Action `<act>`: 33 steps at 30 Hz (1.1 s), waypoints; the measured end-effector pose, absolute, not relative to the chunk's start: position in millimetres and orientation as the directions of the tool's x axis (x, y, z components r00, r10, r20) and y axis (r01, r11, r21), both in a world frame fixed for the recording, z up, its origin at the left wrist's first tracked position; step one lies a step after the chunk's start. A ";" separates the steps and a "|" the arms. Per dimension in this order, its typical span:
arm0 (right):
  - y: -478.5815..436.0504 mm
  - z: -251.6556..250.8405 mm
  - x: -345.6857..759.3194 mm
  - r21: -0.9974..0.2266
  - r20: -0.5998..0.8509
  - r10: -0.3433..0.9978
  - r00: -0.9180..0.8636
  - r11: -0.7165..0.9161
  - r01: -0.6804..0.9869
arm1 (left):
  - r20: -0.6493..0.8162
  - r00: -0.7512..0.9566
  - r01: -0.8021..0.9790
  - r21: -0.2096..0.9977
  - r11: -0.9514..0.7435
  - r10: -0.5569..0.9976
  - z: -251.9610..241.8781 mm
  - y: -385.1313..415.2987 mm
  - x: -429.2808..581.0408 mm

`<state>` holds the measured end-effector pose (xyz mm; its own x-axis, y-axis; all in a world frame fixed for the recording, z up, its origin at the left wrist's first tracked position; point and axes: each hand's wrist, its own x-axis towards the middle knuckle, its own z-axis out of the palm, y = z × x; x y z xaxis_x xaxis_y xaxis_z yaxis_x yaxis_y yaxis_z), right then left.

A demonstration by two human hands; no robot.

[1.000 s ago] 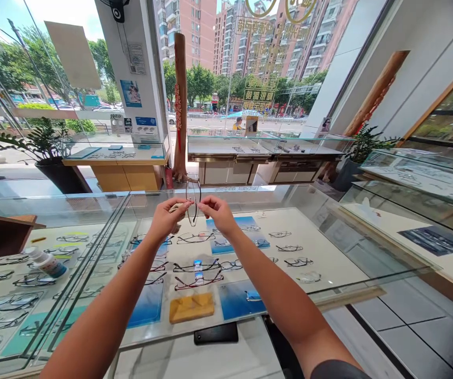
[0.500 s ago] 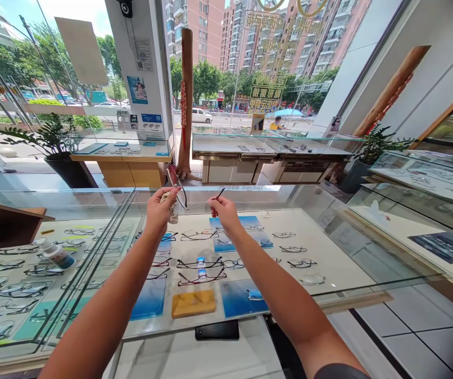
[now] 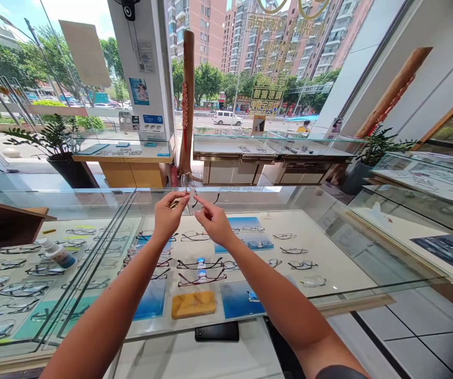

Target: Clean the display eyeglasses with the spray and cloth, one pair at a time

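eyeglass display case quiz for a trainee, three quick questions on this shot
1. True or false: the white plastic bottle with a blue label lies on its side.
2. Multiple choice: what does the bare left hand hold up? A: thin metal-rimmed eyeglasses; B: a pen; C: a cup.
3. Fill the gap: in this view, the mustard-yellow rectangular pad lies to the ___ of the bottle.

Key: 1 true; 2 A; 3 right
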<state>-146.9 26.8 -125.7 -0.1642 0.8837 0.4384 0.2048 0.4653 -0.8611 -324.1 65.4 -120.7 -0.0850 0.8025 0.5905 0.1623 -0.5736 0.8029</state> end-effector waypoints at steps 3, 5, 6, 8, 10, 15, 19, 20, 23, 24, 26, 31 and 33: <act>31.4 -126.7 -142.6 -0.856 0.451 0.887 -0.102 0.462 0.233 | 0.594 -0.065 0.158 0.800 -0.580 0.802 -121.8 65.6 -323.2; 34.8 -125.3 -138.1 -0.859 0.461 0.886 -0.042 0.458 0.228 | 0.588 -0.040 0.154 0.802 -0.576 0.808 -122.7 65.8 -322.6; 36.2 -123.9 -135.6 -0.861 0.469 0.883 -0.009 0.459 0.220 | 0.583 -0.028 0.156 0.805 -0.572 0.812 -123.3 65.8 -322.3; 37.8 -120.1 -130.3 -0.862 0.485 0.872 0.059 0.466 0.197 | 0.572 -0.002 0.173 0.808 -0.563 0.820 -124.6 65.8 -321.9; 38.3 -115.8 -125.3 -0.859 0.502 0.857 0.118 0.478 0.180 | 0.565 0.030 0.195 0.806 -0.559 0.825 -125.8 65.6 -321.5; 38.7 -110.3 -117.6 -0.838 0.544 0.820 0.178 0.520 0.169 | 0.552 0.070 0.213 0.806 -0.553 0.831 -126.5 64.0 -319.7; 39.9 -113.3 -120.3 -0.831 0.552 0.818 0.164 0.521 0.194 | 0.506 0.061 0.144 0.849 -0.509 0.860 -123.8 63.2 -319.0; 39.9 -115.0 -122.4 -0.829 0.551 0.822 0.144 0.519 0.210 | 0.497 0.061 0.129 0.856 -0.500 0.866 -123.1 63.2 -319.1; 38.9 -121.7 -131.3 -0.806 0.545 0.838 0.019 0.517 0.287 | 0.480 0.077 0.106 0.868 -0.485 0.874 -121.8 63.4 -319.2; 38.5 -124.2 -134.5 -0.793 0.543 0.840 -0.026 0.522 0.313 | 0.480 0.084 0.100 0.868 -0.487 0.873 -121.7 63.6 -318.9; 38.2 -129.3 -139.7 -0.772 0.543 0.835 -0.085 0.537 0.340 | 0.502 0.091 0.085 0.857 -0.509 0.860 -122.2 64.0 -317.6; 41.7 -137.6 -143.5 -0.769 0.554 0.823 -0.124 0.563 0.303 | 0.573 0.082 0.080 0.811 -0.579 0.815 -126.2 67.6 -315.5; 43.5 -138.6 -142.9 -0.771 0.558 0.817 -0.146 0.576 0.274 | 0.557 0.101 0.083 0.821 -0.565 0.824 -127.9 69.5 -317.1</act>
